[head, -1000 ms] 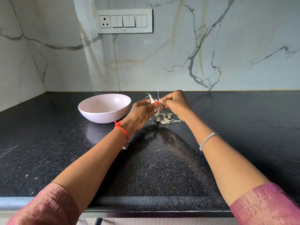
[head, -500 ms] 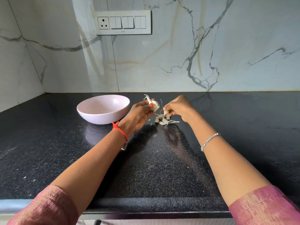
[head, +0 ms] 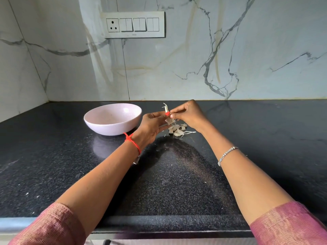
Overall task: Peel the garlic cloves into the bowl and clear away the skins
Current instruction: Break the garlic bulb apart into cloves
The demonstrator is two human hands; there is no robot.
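Your left fingers (head: 160,127) curl under a garlic clove (head: 169,121), with the red-nailed thumb (head: 166,114) pressed down on top, so your left hand (head: 151,127) is closed round it. Your right hand (head: 190,113) meets it from the other side. Its fingertips (head: 174,115) are bunched tight together and pinch the clove just beside that thumb. Thin, papery white skin (head: 165,107) curls up in wisps above the pinch. The clove is held in the air, over the counter and to the right of the bowl.

Directly below your hands lies a small pile of cloves (head: 177,129), pale and crescent-shaped, with dry stringy strands trailing off to the right. They lie on the countertop (head: 177,183), a polished black stone with fine grey speckles and a rounded front edge.

The bowl (head: 99,123) stands on the counter left of your left hand. It is round, shallow, smooth and pale pink, with a glossy highlight inside.

A red thread (head: 133,143) is tied round your left wrist, and a silver beaded bracelet (head: 227,154) sits on your right. Both sleeves are ribbed pink cloth.

Behind the counter, the wall is white marble with grey and tan veins. It carries a white switch plate (head: 134,24) with one socket and rocker switches. The small mark printed under them is too small to read.
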